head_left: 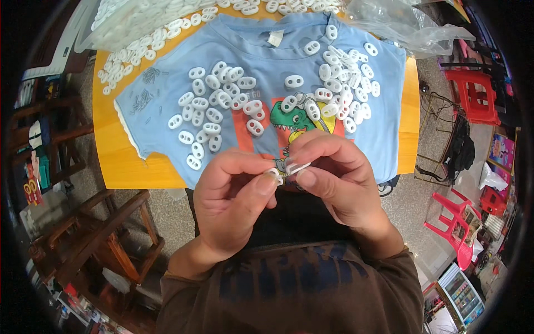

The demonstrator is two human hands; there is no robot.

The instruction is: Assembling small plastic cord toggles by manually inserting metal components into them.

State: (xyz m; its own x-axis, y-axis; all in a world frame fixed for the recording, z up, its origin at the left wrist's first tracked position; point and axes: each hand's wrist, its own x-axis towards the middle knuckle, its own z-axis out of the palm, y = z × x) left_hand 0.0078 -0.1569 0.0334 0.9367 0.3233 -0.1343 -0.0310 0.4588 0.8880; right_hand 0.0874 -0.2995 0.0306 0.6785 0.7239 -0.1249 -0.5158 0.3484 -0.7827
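My left hand [231,192] is closed in a pinch on a small white two-hole plastic piece [276,173], partly hidden by the thumb. Close beside it, my right hand [339,175] pinches another white plastic piece [298,168], seen nearly edge-on. The two pieces meet or almost meet between my fingertips; whether they are joined I cannot tell. Beneath my hands a light blue T-shirt [267,64] with a dinosaur print lies spread over the table. Several loose white two-hole pieces [213,115] lie on its left part, and another group [345,78] on its right.
Small thin grey pins [143,101] lie on the shirt's left sleeve. Along the far edge of the yellow table [111,161], more white pieces [119,62] are heaped near a clear plastic bag [395,25]. Wooden stools [105,239] stand at left, red plastic stools [473,96] at right.
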